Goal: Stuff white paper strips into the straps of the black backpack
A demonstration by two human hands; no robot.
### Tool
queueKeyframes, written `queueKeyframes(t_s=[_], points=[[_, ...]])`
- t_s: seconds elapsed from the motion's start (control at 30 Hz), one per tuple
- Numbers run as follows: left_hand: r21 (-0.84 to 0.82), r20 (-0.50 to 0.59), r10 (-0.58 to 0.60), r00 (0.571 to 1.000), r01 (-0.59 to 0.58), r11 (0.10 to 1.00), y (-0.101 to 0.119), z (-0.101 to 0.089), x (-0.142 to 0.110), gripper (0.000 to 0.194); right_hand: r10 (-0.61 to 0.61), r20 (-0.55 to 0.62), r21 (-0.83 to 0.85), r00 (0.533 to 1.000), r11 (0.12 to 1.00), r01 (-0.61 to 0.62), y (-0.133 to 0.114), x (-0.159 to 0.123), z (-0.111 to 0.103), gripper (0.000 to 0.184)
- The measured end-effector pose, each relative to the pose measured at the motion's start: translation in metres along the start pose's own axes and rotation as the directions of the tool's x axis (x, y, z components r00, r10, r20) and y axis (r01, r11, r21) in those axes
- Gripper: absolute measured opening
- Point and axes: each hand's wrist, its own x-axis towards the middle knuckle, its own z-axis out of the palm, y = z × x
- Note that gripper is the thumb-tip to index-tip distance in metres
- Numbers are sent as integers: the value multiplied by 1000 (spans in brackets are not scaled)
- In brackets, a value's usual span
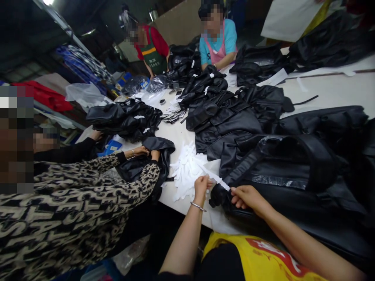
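A white strip with a jagged edge point(220, 181) stretches between my hands above the table edge. My right hand point(249, 198) pinches its lower right end between thumb and finger. Closed and curled, my left hand point(202, 187) grips the strip nearer its other end; the exact contact is partly hidden. Just beyond lies a loose pile of similar white strips point(187, 169). Beside and under my right hand rests a large black leather-like bag point(275, 166) with a wide strap and clear tape or film on it.
More black bags point(231, 117) are heaped across the white table point(336, 91). At left, a co-worker in a patterned top point(96, 195) handles a black piece point(164, 145). Two people point(155, 50) stand across the table. A stack of small pieces point(173, 111) lies mid-table.
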Motion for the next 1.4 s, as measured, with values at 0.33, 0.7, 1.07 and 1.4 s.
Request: queueKeyframes(t_s=[0.33,0.7,1.07,1.4], points=[[263,-299,28,954,54,963,-12,16,76,25,-296,25,-101,955,950,297,16,-6,-13,34],[40,-141,252,957,-249,968,77,30,-35,21,-865,-173,-617,470,468,634,-12,-55,-56,37],[52,565,38,824,-82,995,91,188,-118,34,-933,-160,-885,323,281,371,26,-158,-170,31],[71,567,47,822,-106,992,109,305,-109,30,-598,-680,-445,425,797,409,102,-201,-255,30]])
